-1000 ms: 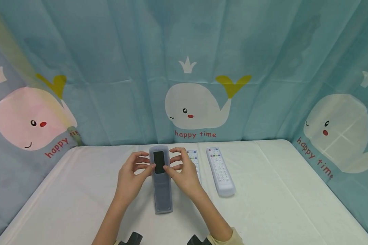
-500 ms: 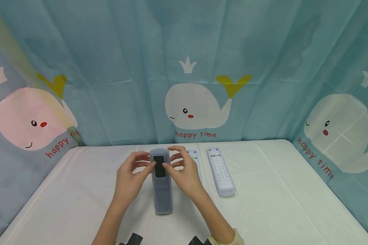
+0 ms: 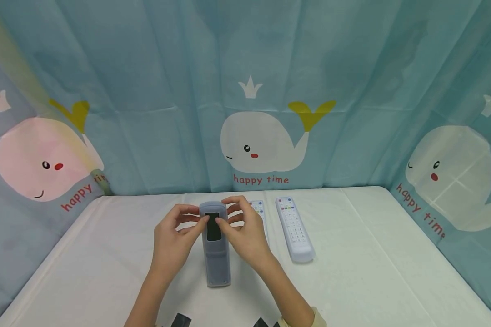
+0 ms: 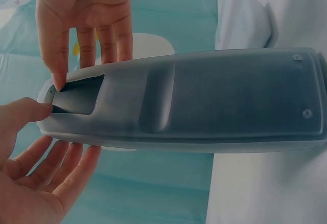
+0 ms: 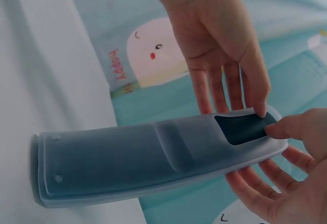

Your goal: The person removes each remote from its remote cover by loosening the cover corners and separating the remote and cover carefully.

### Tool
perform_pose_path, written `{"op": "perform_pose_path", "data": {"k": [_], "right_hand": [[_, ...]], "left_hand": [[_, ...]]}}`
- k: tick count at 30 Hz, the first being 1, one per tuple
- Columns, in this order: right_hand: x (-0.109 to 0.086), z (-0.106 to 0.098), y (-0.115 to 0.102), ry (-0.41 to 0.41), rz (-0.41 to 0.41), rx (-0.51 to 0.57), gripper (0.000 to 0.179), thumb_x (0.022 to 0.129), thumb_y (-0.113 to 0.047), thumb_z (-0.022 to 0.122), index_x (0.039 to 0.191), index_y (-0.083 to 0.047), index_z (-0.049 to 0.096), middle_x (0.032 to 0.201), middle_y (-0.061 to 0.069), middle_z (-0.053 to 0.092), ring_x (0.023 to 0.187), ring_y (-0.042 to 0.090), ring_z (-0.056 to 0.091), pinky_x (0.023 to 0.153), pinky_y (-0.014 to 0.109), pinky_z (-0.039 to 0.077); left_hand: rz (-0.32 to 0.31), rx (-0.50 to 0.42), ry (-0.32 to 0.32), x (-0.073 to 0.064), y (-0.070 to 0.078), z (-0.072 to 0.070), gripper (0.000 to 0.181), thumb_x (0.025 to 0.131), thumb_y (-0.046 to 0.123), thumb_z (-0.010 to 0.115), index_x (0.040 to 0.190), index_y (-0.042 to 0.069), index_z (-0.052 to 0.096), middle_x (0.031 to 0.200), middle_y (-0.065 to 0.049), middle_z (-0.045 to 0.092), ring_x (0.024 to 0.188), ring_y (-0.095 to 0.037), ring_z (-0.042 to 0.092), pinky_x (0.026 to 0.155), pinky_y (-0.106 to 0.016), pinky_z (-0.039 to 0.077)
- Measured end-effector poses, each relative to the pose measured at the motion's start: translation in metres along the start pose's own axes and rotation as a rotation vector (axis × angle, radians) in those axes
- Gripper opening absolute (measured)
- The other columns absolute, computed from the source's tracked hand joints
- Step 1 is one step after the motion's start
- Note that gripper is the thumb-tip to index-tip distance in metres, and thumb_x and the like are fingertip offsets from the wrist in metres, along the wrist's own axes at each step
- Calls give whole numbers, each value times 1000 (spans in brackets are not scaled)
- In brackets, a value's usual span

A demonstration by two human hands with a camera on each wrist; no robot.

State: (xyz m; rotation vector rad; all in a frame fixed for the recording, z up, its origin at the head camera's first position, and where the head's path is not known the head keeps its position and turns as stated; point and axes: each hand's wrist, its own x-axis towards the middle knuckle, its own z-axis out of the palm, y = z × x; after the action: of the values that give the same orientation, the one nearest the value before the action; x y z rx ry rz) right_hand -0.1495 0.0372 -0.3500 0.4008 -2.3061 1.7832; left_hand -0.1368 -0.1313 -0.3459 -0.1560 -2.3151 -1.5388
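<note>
A dark remote control in a translucent grey silicone cover [image 3: 217,265] stands tilted in the head view, its lower end at the white tabletop. Its back faces me, with a cut-out [image 3: 213,230] near the upper end baring the dark casing. My left hand [image 3: 173,243] grips the left side, thumb at the cut-out's edge and fingers along the side. On the opposite side my right hand [image 3: 248,238] holds it the same way. Both wrist views show each thumb [image 4: 30,110] pressing at the cut-out's rim, with the fingers [image 5: 255,185] spread against the cover's edge.
Right of my hands lies a white remote in a clear cover [image 3: 295,230], buttons up. Another white remote [image 3: 258,207] is partly hidden behind my right hand. A blue curtain with whales [image 3: 188,150] hangs behind the white-covered table [image 3: 372,263].
The upper end of the covered remote has tipped down slightly towards me. Both hands have kept their grip, and the thumbs now sit nearer the top of the cut-out.
</note>
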Motion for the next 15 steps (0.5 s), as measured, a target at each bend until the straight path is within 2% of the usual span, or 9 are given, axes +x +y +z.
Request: {"op": "perform_pose_path", "data": {"k": [4, 11, 15], "right_hand": [[-1, -1, -2, 6, -6, 1, 30, 97, -5, 74, 126, -9, 65, 109, 12, 67, 92, 21, 68, 77, 23, 59], [-3, 0, -5, 30, -41, -25, 30, 95, -3, 74, 123, -7, 65, 106, 10, 68, 89, 19, 68, 75, 22, 59], [-4, 3, -6, 45, -65, -50, 32, 93, -2, 75, 123, -7, 65, 107, 9, 69, 88, 18, 67, 74, 22, 59]], "left_hand": [[24, 24, 18, -1, 0, 1, 27, 91, -2, 80, 116, -1, 69, 112, -12, 73, 100, -21, 73, 78, -13, 58], [131, 51, 71, -2, 0, 1, 21, 90, -4, 80, 109, -1, 72, 104, -11, 76, 95, -27, 76, 77, -12, 57], [176, 51, 103, -1, 0, 3, 17, 88, -5, 81, 103, -2, 73, 98, -10, 76, 91, -16, 76, 77, -13, 58]]}}
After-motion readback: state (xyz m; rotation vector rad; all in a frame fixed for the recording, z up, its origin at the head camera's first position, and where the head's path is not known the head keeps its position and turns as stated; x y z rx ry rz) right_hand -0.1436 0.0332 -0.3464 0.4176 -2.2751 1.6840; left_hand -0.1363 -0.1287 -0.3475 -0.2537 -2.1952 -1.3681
